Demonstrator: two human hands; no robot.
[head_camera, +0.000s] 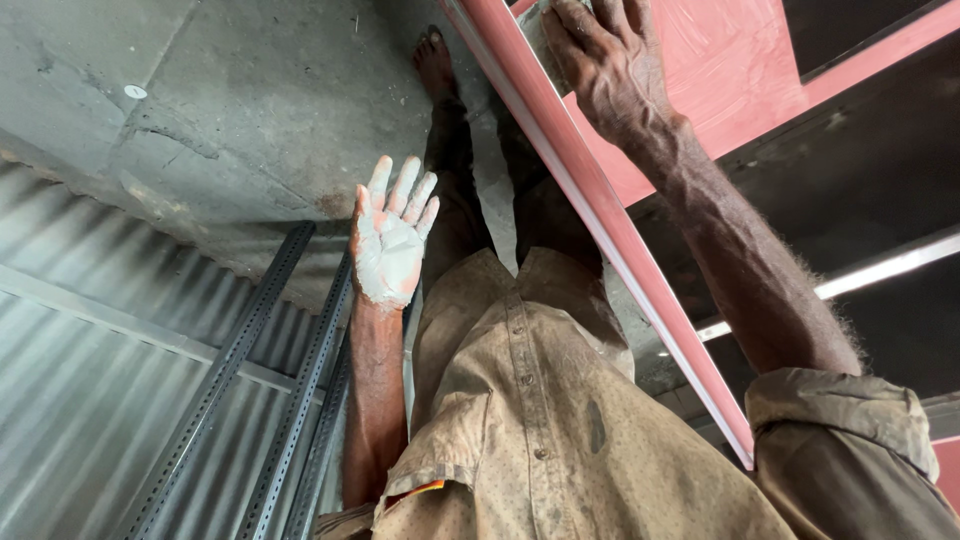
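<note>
Putty-coated left hand (390, 235) spread open, right hand (605, 60) pressing red panel (730, 70)

Left hand (392, 235): palm coated in pale grey-white paste, matt, smeared. Right hand (607, 62): dusty, dry. Red frame (620, 235): painted, smooth, slight sheen, pale edge. Floor (250, 110): concrete, rough, stained. Slotted rails (225, 375): dark perforated metal, matt. Sheet wall (90, 400): corrugated metal, dull grey. Shirt (540, 430): tan cloth, grimy, dotted weave.

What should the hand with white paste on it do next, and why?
Probably lift the left hand toward the red panel, where the right hand is already pressed. The left palm is open, coated in pale putty, and touching nothing.
</note>
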